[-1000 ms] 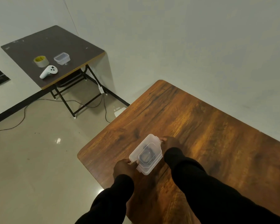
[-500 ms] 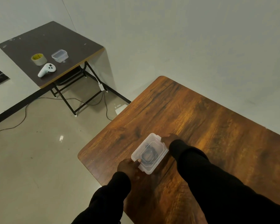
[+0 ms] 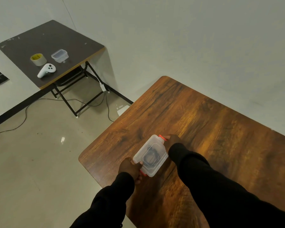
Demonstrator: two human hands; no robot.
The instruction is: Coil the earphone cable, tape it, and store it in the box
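Note:
A small clear plastic box (image 3: 150, 155) with its lid on rests on the wooden table (image 3: 212, 129) near the table's left edge. Through the lid I see the dark coiled earphone cable (image 3: 151, 154). My left hand (image 3: 130, 168) grips the box's near-left end, where an orange latch (image 3: 143, 173) shows. My right hand (image 3: 172, 139) holds the far-right end, fingers on the other orange latch (image 3: 162, 137).
A dark folding table (image 3: 53, 40) stands at the back left with a tape roll (image 3: 38, 59), a second clear box (image 3: 60, 55) and a white controller (image 3: 46, 70). Cables (image 3: 23, 122) trail over the floor beneath it. A wall runs behind the wooden table.
Both hands stay on the box ends. The orange latches now show at both ends. The view has shifted slightly.

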